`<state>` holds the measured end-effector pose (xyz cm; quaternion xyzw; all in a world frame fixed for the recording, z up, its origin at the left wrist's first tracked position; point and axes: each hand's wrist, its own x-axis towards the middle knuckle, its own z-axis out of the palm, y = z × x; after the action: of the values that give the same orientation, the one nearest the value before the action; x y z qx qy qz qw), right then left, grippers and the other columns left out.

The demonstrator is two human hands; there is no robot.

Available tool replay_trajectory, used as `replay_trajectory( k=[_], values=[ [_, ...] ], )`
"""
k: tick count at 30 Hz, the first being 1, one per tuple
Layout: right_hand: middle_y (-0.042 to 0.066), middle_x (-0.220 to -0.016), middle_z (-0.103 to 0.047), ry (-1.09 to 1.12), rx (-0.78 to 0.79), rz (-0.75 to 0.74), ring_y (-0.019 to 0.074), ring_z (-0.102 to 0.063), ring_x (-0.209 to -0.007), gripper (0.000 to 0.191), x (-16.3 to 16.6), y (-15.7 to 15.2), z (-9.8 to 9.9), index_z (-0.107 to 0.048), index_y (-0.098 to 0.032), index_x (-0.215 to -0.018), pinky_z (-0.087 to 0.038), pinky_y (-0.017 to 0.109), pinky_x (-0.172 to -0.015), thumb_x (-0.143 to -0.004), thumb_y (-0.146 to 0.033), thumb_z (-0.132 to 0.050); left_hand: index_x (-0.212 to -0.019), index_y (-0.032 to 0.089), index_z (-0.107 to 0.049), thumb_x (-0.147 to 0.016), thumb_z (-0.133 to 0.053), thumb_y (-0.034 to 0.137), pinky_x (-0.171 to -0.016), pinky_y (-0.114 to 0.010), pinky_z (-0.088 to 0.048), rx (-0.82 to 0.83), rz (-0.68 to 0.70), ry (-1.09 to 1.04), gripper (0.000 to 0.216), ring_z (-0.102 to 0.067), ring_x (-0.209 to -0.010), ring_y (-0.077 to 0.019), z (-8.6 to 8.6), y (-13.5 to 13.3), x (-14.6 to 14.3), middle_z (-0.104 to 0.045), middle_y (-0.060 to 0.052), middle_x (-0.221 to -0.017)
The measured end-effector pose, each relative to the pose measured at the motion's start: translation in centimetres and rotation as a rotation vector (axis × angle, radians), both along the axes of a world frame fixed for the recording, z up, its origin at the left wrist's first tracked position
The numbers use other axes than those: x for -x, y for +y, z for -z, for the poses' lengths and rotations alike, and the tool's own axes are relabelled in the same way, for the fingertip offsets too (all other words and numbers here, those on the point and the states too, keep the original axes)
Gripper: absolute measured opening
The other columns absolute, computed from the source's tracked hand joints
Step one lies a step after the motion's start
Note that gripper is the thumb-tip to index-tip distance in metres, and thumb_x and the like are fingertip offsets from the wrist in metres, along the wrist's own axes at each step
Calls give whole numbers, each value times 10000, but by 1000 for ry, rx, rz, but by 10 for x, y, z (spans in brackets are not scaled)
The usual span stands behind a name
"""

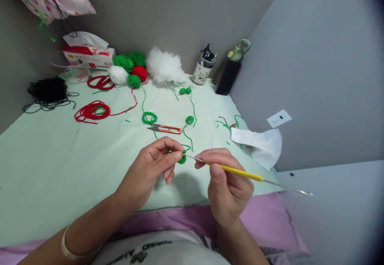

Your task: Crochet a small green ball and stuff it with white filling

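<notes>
The left hand [153, 165], lower center-left, was pinched closed. The right hand [229, 187], lower center-right, had fingers closed around the yellow-handled hook [243, 172]. The green crochet piece [182, 160], below center, sat in the left pinch at the hook's tip.

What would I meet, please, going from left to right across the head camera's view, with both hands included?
Black yarn → coil of red yarn → left hand → small green yarn piece → right hand → white tissue.
</notes>
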<state>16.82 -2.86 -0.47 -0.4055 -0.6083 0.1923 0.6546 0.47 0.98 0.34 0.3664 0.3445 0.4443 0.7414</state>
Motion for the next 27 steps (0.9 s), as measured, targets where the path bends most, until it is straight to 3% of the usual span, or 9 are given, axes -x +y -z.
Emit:
replay_trajectory(
  k=[12, 27],
  values=[
    [33, -883, -761, -72, 20, 14, 198, -699, -776, 220, -3, -3, -1, -760, -273, -1061, -578, 355, -667, -1026, -161, -575, -873, 194, -766, -871, -837, 323, -466, -179, -452, 1, 12, 17, 147, -447, -478, -46, 4, -1, 1, -568, 62, -662],
    [35, -888, -754, -67, 35, -75, 187, -698, -810, 248, -6, -4, -3, -761, -237, -1068, -574, 351, -719, -1008, -92, -569, -880, 207, -782, -893, -823, 345, -489, -177, -445, -11, 13, 53, 144, -462, -495, -46, 6, -3, 3, -589, 52, -679]
  ],
)
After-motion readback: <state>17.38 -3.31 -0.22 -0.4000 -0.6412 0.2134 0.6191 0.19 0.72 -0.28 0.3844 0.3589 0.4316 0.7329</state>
